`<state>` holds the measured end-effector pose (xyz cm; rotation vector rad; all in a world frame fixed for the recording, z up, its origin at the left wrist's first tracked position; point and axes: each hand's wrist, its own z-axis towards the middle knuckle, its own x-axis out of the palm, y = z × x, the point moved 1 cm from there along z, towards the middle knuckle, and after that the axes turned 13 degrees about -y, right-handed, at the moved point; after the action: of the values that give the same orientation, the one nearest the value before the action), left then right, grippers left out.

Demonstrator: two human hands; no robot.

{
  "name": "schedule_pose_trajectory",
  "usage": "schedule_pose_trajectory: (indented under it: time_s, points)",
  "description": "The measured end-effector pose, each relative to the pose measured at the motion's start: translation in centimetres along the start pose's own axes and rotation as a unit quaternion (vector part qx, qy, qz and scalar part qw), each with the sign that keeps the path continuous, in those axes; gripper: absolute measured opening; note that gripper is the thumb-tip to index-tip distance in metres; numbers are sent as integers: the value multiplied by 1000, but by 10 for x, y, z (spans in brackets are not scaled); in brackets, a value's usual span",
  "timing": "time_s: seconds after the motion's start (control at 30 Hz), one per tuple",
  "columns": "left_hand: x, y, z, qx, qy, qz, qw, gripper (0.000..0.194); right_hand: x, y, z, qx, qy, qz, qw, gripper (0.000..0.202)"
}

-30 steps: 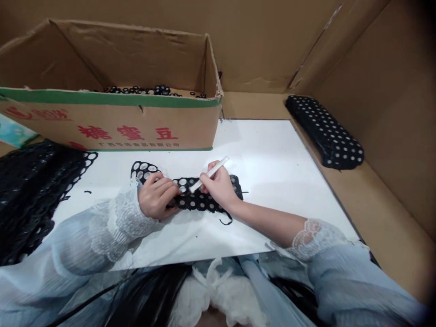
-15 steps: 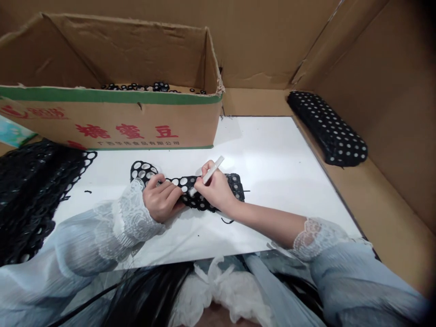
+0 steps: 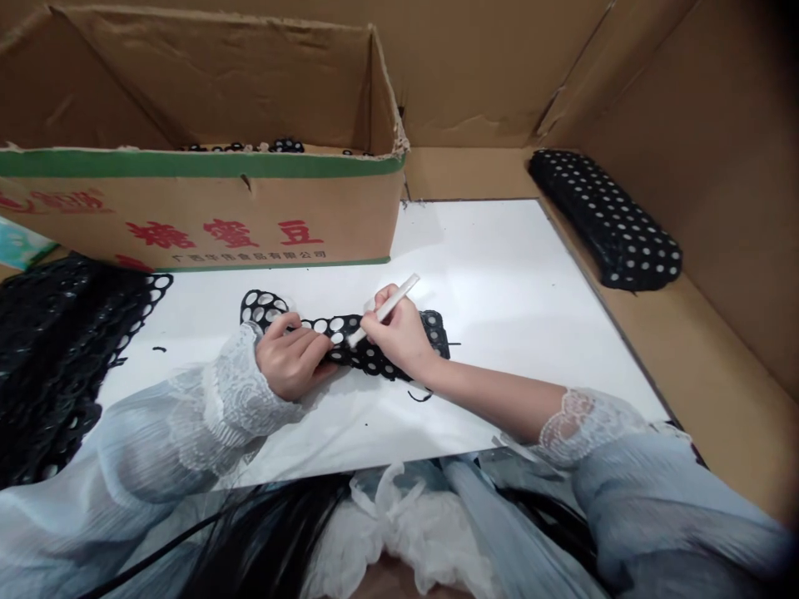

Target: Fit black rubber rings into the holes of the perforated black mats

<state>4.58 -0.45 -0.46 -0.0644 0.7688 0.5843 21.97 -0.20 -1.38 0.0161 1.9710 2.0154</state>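
Note:
A black strip full of round holes (image 3: pixel 321 326) lies across the white board (image 3: pixel 512 333) in front of me. My left hand (image 3: pixel 292 359) bears down on its left half, fingers bent and closed over the material. Between the thumb and fingers of my right hand (image 3: pixel 399 333) is a slim white pen-like tool (image 3: pixel 399 297), slanted, with its lower end touching the strip near the middle. The strip's left end curls out past my left hand. Part of its right half is covered by my right hand. Its right end shows darker filled circles.
A cardboard box (image 3: pixel 262 204) with small black rings inside stands at the back left. A heap of black perforated material (image 3: pixel 50 366) lies at the left. A folded black dotted bundle (image 3: pixel 608 220) rests on the cardboard at the right. Small black scraps (image 3: pixel 419 397) lie on the board.
The tool and my right hand have shifted very slightly along the strip, the tool tilting a little more to the right. My left hand keeps its hold. The view has tipped slightly.

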Motion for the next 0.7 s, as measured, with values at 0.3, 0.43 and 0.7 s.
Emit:
schedule_pose_trajectory:
  time_s: [0.3,0.43,0.7]
  points:
    - [-3,-1,5,-17,-1,1,1000,21,-1,1,1,43,-14,21,999,15]
    - [-3,-1,2,-23,-5,1,1000,22,-2,3,1,60,-4,56,997,15]
    - [-3,-1,3,-23,-3,-3,1000,19,-3,4,2,63,-7,65,996,15]
